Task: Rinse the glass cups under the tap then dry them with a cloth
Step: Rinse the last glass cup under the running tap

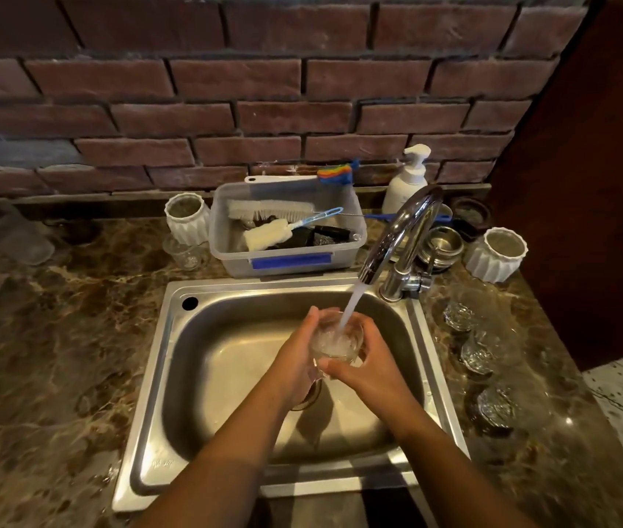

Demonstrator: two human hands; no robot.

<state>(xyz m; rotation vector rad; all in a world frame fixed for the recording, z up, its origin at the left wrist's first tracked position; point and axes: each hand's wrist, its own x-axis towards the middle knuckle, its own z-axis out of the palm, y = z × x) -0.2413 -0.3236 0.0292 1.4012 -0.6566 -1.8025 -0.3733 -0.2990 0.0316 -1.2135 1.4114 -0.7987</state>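
Over the steel sink (172,375) I hold a clear glass cup (334,342) upright between both hands. My left hand (296,360) wraps its left side, and my right hand (369,365) closes on its right side and front. Water runs from the chrome tap (403,234) straight into the cup and foams inside it. Three more glass cups (458,316) (476,355) (496,409) stand in a row on the counter right of the sink. Another small glass (186,253) sits behind the sink's left corner. No cloth is in view.
A plastic tub (287,261) of brushes stands behind the sink against the brick wall. White ribbed pots (187,215) (496,253), a soap pump bottle (409,181) and a steel bowl (441,245) crowd the back of the brown marble counter (66,337). A dark cabinet (588,184) rises at right.
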